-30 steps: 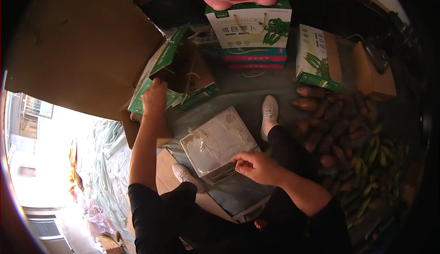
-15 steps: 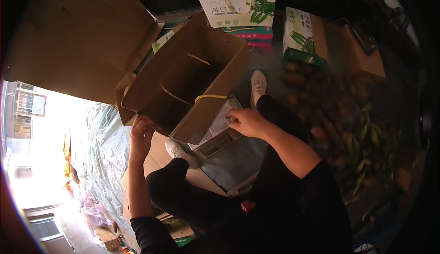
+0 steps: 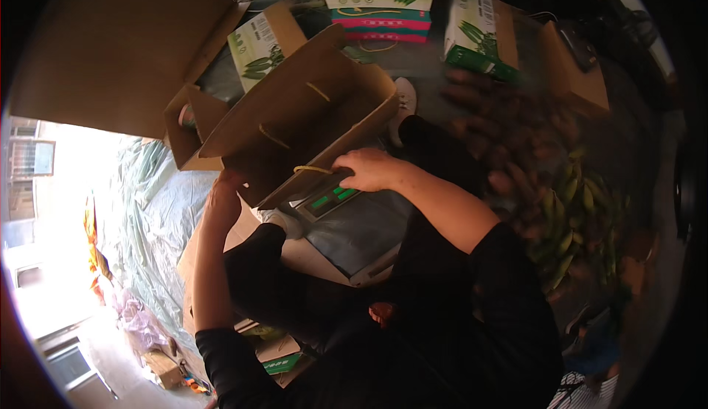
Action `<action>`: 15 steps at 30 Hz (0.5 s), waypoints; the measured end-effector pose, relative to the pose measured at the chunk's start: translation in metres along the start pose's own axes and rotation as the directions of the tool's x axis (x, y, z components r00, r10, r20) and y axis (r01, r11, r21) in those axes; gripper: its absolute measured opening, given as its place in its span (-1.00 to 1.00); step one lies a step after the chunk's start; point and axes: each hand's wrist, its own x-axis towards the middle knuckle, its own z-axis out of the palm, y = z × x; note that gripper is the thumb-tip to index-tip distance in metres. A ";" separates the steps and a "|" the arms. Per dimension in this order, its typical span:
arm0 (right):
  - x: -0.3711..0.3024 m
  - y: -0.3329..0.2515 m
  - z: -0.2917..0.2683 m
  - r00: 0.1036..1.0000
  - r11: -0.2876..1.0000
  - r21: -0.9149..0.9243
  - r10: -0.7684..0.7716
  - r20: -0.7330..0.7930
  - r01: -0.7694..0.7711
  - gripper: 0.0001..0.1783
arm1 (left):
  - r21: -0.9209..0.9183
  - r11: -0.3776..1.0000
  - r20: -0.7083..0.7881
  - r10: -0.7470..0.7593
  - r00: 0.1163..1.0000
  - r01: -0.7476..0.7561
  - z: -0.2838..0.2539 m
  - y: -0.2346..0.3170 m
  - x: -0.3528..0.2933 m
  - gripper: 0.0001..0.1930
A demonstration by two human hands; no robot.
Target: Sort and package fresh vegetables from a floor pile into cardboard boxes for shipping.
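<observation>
An open cardboard gift box (image 3: pixel 332 125) with yellow rope handles (image 3: pixel 313 169) stands tilted in front of me, its brown inside showing. My left hand (image 3: pixel 223 193) is closed on the box's near left corner. At its near right wall, beside the rope handle, my right hand (image 3: pixel 366 170) has its fingers and thumb curled over the edge. Under the box is a weighing scale with a lit green display (image 3: pixel 332 199); the box hides most of its plate.
Several brown root vegetables (image 3: pixel 509 132) and green radishes (image 3: pixel 575 217) lie to the right. Printed cartons (image 3: pixel 483 33) stand at the back, with a large brown carton (image 3: pixel 110 47) at the far left. Crumpled plastic sheeting (image 3: pixel 162 217) covers the left side. My shoe (image 3: pixel 404 99) is beside the box.
My right hand has come left onto the box's near wall. The scale display now shows lit green. My view has shifted, and another printed carton behind the box shows more fully.
</observation>
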 end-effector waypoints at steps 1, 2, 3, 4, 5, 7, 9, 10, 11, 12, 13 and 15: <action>-0.001 -0.001 0.000 0.999 0.999 -0.035 0.013 -0.041 -0.014 -0.54 | 0.111 0.991 0.022 -0.078 0.997 0.075 -0.003 0.018 0.002 -0.72; 0.008 0.002 0.006 1.000 1.000 -0.027 0.009 0.021 -0.008 -0.50 | 0.224 0.965 0.037 -0.149 0.988 0.137 -0.005 0.036 0.003 -0.67; 0.013 0.009 0.015 1.000 0.999 -0.033 0.010 0.000 -0.010 -0.50 | 0.231 0.967 0.060 -0.124 0.990 0.107 0.001 0.046 0.005 -0.67; 0.019 0.002 0.015 0.999 1.000 -0.009 0.003 0.040 -0.002 -0.51 | 0.250 0.965 0.079 -0.107 0.991 0.085 0.001 0.054 0.001 -0.67; 0.024 -0.002 0.022 0.999 0.999 -0.009 -0.038 0.034 0.039 -0.54 | 0.268 0.961 0.102 -0.094 0.990 0.064 0.000 0.064 -0.003 -0.65; 0.034 -0.013 0.033 0.996 0.997 -0.018 -0.076 0.048 0.077 -0.61 | 0.278 0.961 0.136 -0.042 0.990 0.003 0.008 0.069 -0.011 -0.62; 0.039 -0.018 0.037 0.995 0.996 -0.014 -0.093 0.025 0.093 -0.70 | 0.091 0.996 0.155 0.003 0.988 -0.018 0.016 0.068 -0.008 -0.56; 0.039 -0.020 0.033 0.998 0.998 -0.012 -0.068 0.003 0.068 -0.70 | 0.086 0.995 0.168 0.034 0.985 -0.049 0.021 0.072 -0.005 -0.56; 0.039 -0.022 0.030 0.994 0.957 0.286 -0.078 0.078 0.053 -0.73 | 0.082 0.996 0.180 0.006 0.984 -0.022 0.026 0.079 -0.002 -0.53; 0.038 -0.022 0.026 0.983 0.829 0.558 -0.120 0.141 0.021 -0.74 | 0.082 0.997 0.192 -0.026 0.981 0.010 0.030 0.083 -0.001 -0.50; 0.038 -0.028 0.022 0.984 0.825 0.564 -0.120 0.134 0.024 -0.74 | 0.040 0.999 0.165 -0.038 0.986 0.032 0.036 0.074 -0.004 -0.47; 0.033 -0.051 0.009 0.978 0.503 0.855 -0.206 -0.025 0.127 -0.60 | 0.010 0.996 0.158 -0.091 0.983 0.091 0.038 0.076 -0.009 -0.45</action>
